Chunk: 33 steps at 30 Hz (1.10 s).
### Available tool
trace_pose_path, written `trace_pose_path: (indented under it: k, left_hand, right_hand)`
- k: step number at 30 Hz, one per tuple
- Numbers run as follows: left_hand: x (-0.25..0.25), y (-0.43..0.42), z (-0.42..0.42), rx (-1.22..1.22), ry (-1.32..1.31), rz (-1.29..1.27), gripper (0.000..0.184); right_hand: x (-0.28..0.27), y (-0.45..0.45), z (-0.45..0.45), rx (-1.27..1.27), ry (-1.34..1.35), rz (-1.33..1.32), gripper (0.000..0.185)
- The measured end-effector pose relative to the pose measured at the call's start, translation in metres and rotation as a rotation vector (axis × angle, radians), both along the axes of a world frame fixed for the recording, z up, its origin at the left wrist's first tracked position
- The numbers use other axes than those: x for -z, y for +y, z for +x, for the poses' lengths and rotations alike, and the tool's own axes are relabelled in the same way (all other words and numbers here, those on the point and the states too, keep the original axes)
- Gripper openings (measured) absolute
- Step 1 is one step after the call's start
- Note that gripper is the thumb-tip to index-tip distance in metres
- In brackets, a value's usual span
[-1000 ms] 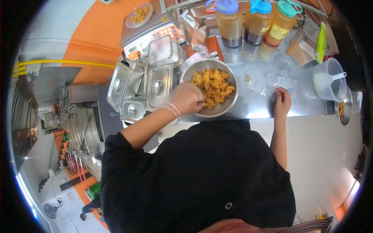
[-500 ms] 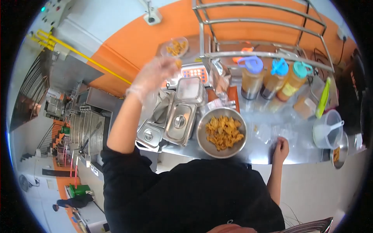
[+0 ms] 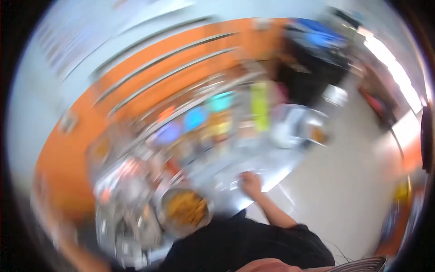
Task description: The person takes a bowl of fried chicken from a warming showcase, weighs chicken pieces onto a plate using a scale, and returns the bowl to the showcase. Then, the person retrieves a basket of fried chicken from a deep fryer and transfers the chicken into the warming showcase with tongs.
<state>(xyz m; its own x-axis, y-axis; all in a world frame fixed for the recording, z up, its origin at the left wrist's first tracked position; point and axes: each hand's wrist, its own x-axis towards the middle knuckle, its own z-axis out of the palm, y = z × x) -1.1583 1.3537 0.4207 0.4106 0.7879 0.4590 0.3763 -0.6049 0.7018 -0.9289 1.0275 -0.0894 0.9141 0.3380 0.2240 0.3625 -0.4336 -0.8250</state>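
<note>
My left hand (image 3: 45, 199) is a smear at the far left, off the counter's end; its fingers cannot be made out. My right hand (image 3: 250, 184) rests at the counter's front edge with its fingers curled in, and whatever they may hold is hidden. Just left of it lie small clear plastic bags (image 3: 229, 183), blurred. A steel bowl (image 3: 166, 222) of golden-brown fried pieces (image 3: 186, 207) stands in front of my body. Left of the bowl are lidded steel containers (image 3: 147, 226). Farther back, a plate of similar pieces (image 3: 100, 148) is only faintly visible.
Sauce bottles with a purple lid (image 3: 168, 133), a blue lid (image 3: 195, 119) and a teal lid (image 3: 220, 101) stand along the back. A lime-green tool (image 3: 259, 106), a clear tub (image 3: 290, 124) and a small bowl (image 3: 317, 129) are to the right. A metal rack rail (image 3: 181, 109) spans behind.
My view has swung right and blurred, so the counter appears farther left and tilted. My left hand has gone from above the scale to the far left. My right hand stays at the counter edge.
</note>
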Motion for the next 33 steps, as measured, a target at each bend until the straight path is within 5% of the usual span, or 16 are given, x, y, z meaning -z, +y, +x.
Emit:
trace_pose_path:
  k: [6, 11, 12, 16, 25, 29, 33]
  left_hand:
    - [0.012, 0.014, -0.023, 0.038, 0.115, 0.249, 0.049]
    - [0.010, 0.042, -0.085, -0.008, 0.188, 0.271, 0.053]
    - [0.003, -0.026, -0.049, -0.125, 0.098, 0.274, 0.052]
    - [-0.001, -0.014, -0.084, -0.281, 0.134, 0.322, 0.037]
    - [0.001, -0.028, -0.148, -0.361, -0.018, 0.286, 0.026]
    - [0.008, -0.019, -0.187, -0.460, 0.051, 0.313, 0.025]
    - [0.008, -0.017, -0.212, -0.574, 0.066, 0.315, 0.026]
  right_hand:
    - [-0.048, -0.009, 0.001, -0.080, 0.107, 0.026, 0.018]
    - [-0.004, -0.002, 0.007, 0.017, 0.003, 0.005, 0.019]
    - [0.001, -0.005, 0.012, 0.026, -0.048, -0.027, 0.019]
    - [0.012, -0.006, 0.023, -0.081, 0.127, 0.215, 0.014]
    - [0.005, -0.010, 0.023, -0.093, 0.209, 0.120, 0.011]
    - [-0.001, -0.011, 0.018, -0.105, 0.154, 0.085, 0.011]
    - [-0.029, 0.007, 0.010, -0.102, -0.222, 0.129, 0.010]
